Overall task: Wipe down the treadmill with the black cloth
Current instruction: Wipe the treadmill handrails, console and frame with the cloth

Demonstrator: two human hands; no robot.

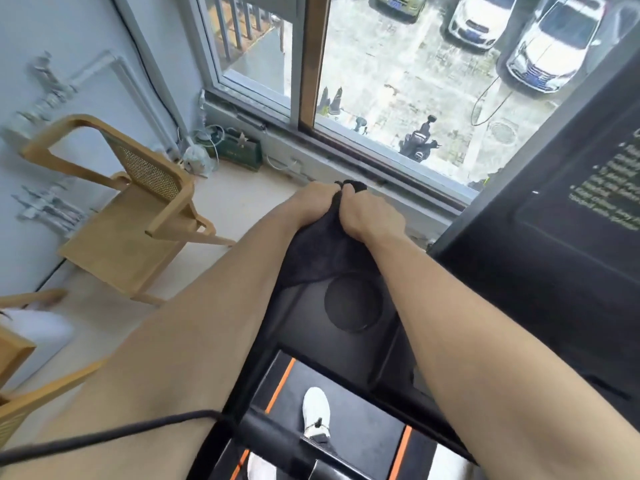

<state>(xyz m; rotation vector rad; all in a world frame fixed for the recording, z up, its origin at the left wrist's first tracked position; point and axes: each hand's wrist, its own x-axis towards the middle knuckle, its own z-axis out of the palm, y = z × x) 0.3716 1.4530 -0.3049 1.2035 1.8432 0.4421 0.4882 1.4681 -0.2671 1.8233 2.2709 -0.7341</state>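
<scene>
Both arms stretch forward over the black treadmill [349, 344]. My left hand [313, 202] and my right hand [369, 211] sit side by side, each gripping the top edge of the black cloth [320, 252]. The cloth hangs down from them and drapes over the far end of the treadmill's left console tray, just above a round cup holder [353, 304]. The dark screen panel [568, 216] with white text rises at the right. Below, a white shoe [316, 412] stands on the belt with orange side stripes.
A wooden cane-backed chair [131, 216] stands on the floor at the left, another chair's arm at the lower left. A large window [398, 81] ahead looks down on parked cars. A dark cable [104, 436] crosses my left forearm. A green bag [242, 150] sits by the sill.
</scene>
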